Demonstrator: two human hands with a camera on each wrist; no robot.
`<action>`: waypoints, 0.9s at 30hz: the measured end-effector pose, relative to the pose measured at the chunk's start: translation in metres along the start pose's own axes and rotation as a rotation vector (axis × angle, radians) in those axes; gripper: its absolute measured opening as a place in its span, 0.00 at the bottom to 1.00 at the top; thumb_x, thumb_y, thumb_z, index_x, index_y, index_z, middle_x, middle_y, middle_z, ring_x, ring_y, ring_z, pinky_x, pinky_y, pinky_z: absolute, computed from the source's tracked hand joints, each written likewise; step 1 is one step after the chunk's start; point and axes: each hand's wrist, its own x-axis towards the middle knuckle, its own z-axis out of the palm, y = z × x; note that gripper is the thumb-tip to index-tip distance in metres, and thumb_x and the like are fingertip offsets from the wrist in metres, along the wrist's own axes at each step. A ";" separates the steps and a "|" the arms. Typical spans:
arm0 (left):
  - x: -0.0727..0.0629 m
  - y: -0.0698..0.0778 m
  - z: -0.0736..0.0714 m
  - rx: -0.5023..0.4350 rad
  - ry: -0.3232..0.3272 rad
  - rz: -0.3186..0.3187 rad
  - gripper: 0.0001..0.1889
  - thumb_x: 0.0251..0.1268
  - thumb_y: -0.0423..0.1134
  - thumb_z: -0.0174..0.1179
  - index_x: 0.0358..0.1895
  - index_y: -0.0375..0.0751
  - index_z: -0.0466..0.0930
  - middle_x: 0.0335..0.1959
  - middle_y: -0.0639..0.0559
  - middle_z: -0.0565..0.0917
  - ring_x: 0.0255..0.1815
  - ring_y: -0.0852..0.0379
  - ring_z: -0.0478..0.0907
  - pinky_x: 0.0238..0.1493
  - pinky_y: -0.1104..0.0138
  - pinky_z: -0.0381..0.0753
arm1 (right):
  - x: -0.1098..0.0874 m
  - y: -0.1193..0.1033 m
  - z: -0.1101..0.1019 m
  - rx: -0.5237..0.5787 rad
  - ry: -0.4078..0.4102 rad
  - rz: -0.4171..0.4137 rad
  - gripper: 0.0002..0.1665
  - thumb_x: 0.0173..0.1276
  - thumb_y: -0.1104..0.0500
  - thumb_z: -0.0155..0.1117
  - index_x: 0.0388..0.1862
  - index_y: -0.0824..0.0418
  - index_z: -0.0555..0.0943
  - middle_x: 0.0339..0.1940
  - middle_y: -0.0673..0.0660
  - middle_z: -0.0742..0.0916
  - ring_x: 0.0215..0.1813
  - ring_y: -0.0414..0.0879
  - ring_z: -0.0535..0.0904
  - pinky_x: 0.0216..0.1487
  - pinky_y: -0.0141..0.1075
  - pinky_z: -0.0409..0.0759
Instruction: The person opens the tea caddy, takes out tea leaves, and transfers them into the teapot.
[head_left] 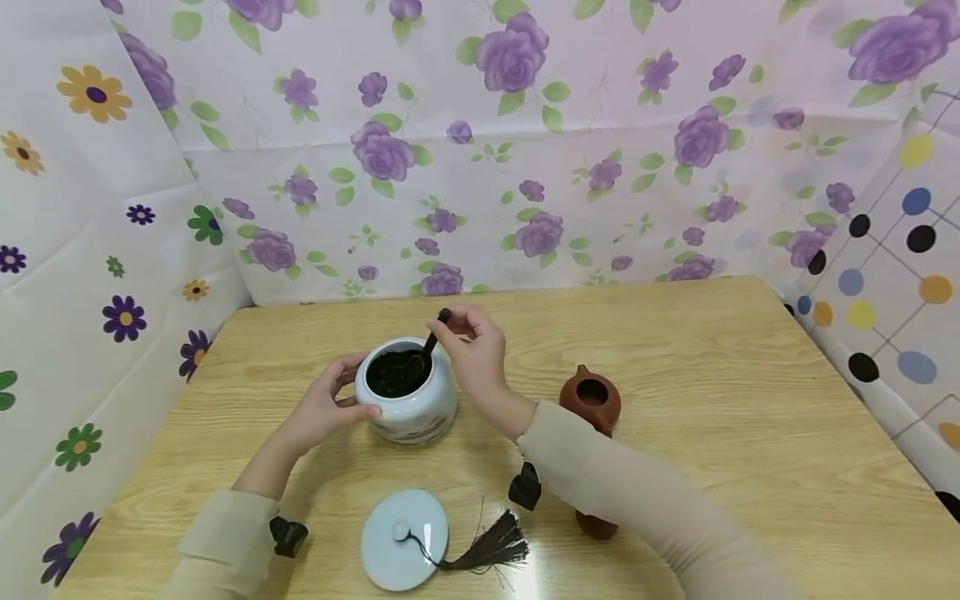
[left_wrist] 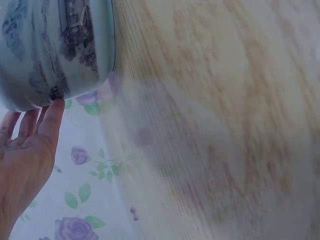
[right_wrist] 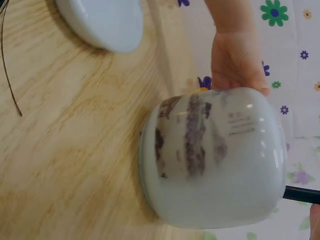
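Your right hand (head_left: 477,354) pinches the slim dark spoon (head_left: 431,342) near its top — it slants down-left from there into the round white porcelain jar (head_left: 411,412) your left hand (head_left: 326,407) grips, thumb spread from fingers

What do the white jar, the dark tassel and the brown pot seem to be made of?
White jar: probably glazed ceramic, perhaps porcelain; bright highlights on its smooth, glossy wall. Dark tassel: seemingly textile thread, fibre unclear; fine loose strands fan out. Brown pot: possibly unglazed clay, judging by its matte-looking reddish-brown surface.
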 end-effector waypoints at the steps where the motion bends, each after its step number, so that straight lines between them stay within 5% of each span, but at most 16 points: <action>1: -0.001 -0.001 0.000 0.000 0.002 0.000 0.40 0.57 0.33 0.67 0.71 0.35 0.54 0.69 0.38 0.60 0.69 0.38 0.58 0.65 0.44 0.67 | -0.001 0.002 0.001 -0.010 -0.006 0.005 0.09 0.58 0.65 0.70 0.35 0.70 0.81 0.36 0.64 0.85 0.34 0.37 0.80 0.35 0.24 0.80; 10: -0.008 -0.007 0.002 -0.008 0.012 -0.005 0.40 0.57 0.32 0.67 0.71 0.34 0.54 0.70 0.37 0.59 0.69 0.38 0.57 0.65 0.46 0.68 | -0.007 0.016 0.007 -0.125 -0.088 0.005 0.10 0.60 0.61 0.70 0.37 0.67 0.83 0.36 0.62 0.86 0.40 0.51 0.84 0.39 0.31 0.84; 21: -0.003 -0.005 0.001 -0.011 -0.002 0.000 0.41 0.57 0.33 0.67 0.71 0.36 0.53 0.71 0.39 0.58 0.71 0.39 0.56 0.65 0.47 0.67 | -0.008 0.018 0.002 -0.245 -0.175 0.004 0.10 0.61 0.59 0.69 0.39 0.65 0.86 0.32 0.60 0.88 0.35 0.47 0.83 0.34 0.26 0.82; 27: 0.001 -0.002 0.000 -0.018 -0.003 0.000 0.41 0.57 0.33 0.68 0.71 0.36 0.53 0.71 0.39 0.59 0.71 0.39 0.56 0.66 0.46 0.66 | 0.001 0.017 0.002 -0.214 -0.169 0.088 0.10 0.61 0.59 0.70 0.39 0.64 0.87 0.31 0.59 0.87 0.33 0.42 0.82 0.33 0.27 0.82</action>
